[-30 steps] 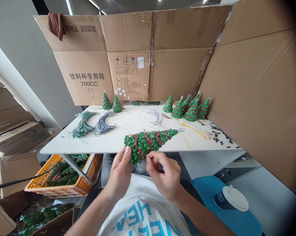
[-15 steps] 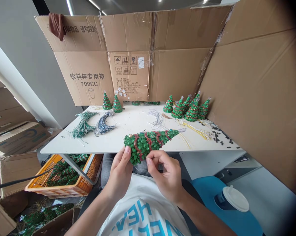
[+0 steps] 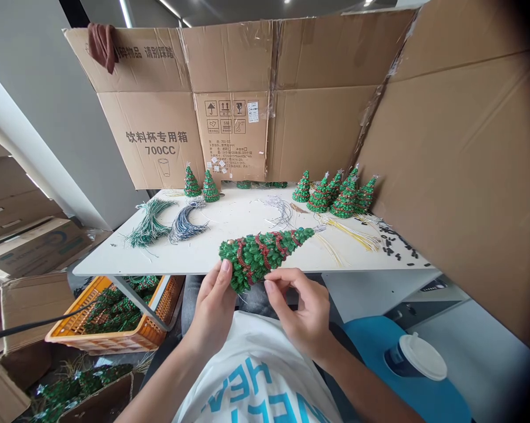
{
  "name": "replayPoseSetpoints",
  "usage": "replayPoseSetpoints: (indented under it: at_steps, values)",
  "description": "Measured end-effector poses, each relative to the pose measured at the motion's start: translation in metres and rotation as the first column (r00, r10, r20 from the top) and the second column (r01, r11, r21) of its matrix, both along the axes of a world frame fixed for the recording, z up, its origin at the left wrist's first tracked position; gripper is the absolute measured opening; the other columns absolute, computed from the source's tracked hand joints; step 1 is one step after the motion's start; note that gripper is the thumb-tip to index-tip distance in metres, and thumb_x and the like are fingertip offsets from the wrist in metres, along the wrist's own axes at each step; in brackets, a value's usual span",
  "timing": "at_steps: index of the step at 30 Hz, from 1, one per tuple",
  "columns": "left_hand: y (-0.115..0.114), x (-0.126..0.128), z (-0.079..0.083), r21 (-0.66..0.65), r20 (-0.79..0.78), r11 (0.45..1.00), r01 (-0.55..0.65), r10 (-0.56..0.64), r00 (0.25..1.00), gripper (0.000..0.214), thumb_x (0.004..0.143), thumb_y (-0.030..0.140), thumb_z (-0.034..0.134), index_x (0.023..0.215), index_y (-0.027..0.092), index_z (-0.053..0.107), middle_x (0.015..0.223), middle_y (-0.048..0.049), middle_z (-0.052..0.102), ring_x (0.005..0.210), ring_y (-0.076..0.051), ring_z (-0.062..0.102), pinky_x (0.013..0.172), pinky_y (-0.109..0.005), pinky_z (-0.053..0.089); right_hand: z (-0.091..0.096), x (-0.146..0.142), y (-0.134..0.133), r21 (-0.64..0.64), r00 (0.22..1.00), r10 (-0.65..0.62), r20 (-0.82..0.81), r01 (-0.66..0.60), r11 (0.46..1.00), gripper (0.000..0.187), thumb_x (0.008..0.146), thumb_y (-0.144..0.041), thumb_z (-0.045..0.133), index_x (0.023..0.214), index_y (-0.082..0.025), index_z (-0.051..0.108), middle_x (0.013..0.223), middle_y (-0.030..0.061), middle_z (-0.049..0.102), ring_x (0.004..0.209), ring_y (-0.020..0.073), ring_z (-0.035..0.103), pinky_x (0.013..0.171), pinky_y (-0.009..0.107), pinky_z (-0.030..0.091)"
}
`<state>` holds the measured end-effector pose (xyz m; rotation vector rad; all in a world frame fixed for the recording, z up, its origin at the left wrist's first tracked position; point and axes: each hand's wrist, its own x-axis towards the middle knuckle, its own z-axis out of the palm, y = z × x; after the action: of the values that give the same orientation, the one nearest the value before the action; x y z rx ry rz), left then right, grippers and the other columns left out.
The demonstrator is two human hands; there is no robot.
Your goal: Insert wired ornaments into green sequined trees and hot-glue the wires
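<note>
A small artificial Christmas tree (image 3: 265, 254), green with a red garland winding round it, lies on its side in front of me, tip pointing right. My left hand (image 3: 215, 296) grips its wide base, thumb on the near side. At the lower edge of the tree, my right hand (image 3: 301, 305) is closed in a pinch between thumb and forefinger. Whatever those fingertips hold is too small to make out. Behind the tree on the table are a green wire bundle (image 3: 153, 223) and a blue-and-white wire bundle (image 3: 188, 222).
Several finished-looking trees (image 3: 345, 197) stand at the table's back right, two more at back left. Yellow wires (image 3: 353, 234) and small black pieces (image 3: 392, 247) lie on the right. Cardboard walls (image 3: 326, 129) enclose the table. An orange crate (image 3: 101, 341) and blue stool (image 3: 375, 352) flank me.
The tree has shifted slightly left, and its tip has risen a little. My right hand has moved slightly right, still pinched near the lower edge.
</note>
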<state>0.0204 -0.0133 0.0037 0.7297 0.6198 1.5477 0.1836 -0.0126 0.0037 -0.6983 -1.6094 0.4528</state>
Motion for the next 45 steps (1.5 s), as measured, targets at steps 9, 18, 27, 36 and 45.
replayPoseSetpoints:
  at_steps: [9,18,27,36,45]
  values:
    - [0.001,0.001,-0.001,0.010,-0.007,1.000,0.006,-0.006,1.000,0.036,0.097,0.050,0.082,0.120,0.022,0.084,0.133,-0.0096,0.081,0.141,-0.033,0.065,0.124,-0.046,0.046,-0.008,-0.002,0.002,0.058,0.999,-0.028,-0.021,0.029,0.998,0.017,0.096,-0.009,0.074,0.099,-0.024,0.068,0.072,-0.0048,0.068,0.060,0.0113,0.061,0.060,0.026,0.052]
    - [0.009,-0.010,0.008,-0.050,0.175,0.995,0.081,-0.071,0.982,0.036,0.109,0.044,0.064,0.137,0.026,0.078,0.148,-0.0043,0.075,0.153,-0.027,0.057,0.129,-0.042,0.045,-0.003,0.014,0.019,-0.083,0.944,-0.025,-0.328,-0.002,0.997,0.020,0.114,-0.029,0.057,0.094,-0.026,0.058,0.075,-0.0054,0.062,0.055,0.0101,0.056,0.056,0.027,0.046]
    - [0.018,-0.010,0.017,-0.202,0.369,0.954,0.223,-0.137,0.919,0.045,0.115,0.037,0.049,0.153,0.017,0.065,0.149,-0.0103,0.074,0.150,-0.030,0.060,0.131,-0.052,0.043,-0.010,0.018,0.049,-0.271,0.943,0.097,-0.320,-0.189,0.944,0.024,0.100,-0.034,0.080,0.116,-0.030,0.062,0.109,-0.0011,0.068,0.079,0.0122,0.066,0.071,0.027,0.056]
    - [0.017,-0.005,0.017,-0.266,0.384,0.935,0.234,-0.120,0.916,0.047,0.117,0.039,0.043,0.151,0.015,0.065,0.141,-0.0100,0.078,0.146,-0.029,0.064,0.129,-0.049,0.046,-0.017,0.009,0.051,-0.418,0.877,0.413,-0.245,-0.479,0.772,0.054,0.099,-0.044,0.079,0.148,-0.034,0.057,0.151,0.0075,0.067,0.143,0.0284,0.063,0.116,0.047,0.054]
    - [0.011,-0.011,0.018,-0.212,0.162,0.957,0.198,-0.166,0.973,0.040,0.110,0.047,0.059,0.133,0.019,0.079,0.141,-0.0067,0.079,0.146,-0.030,0.063,0.125,-0.041,0.048,-0.020,0.002,0.047,-0.357,0.813,0.452,-0.366,-0.572,0.739,0.058,0.095,-0.042,0.085,0.147,-0.040,0.058,0.152,0.0039,0.067,0.141,0.0295,0.064,0.119,0.049,0.053]
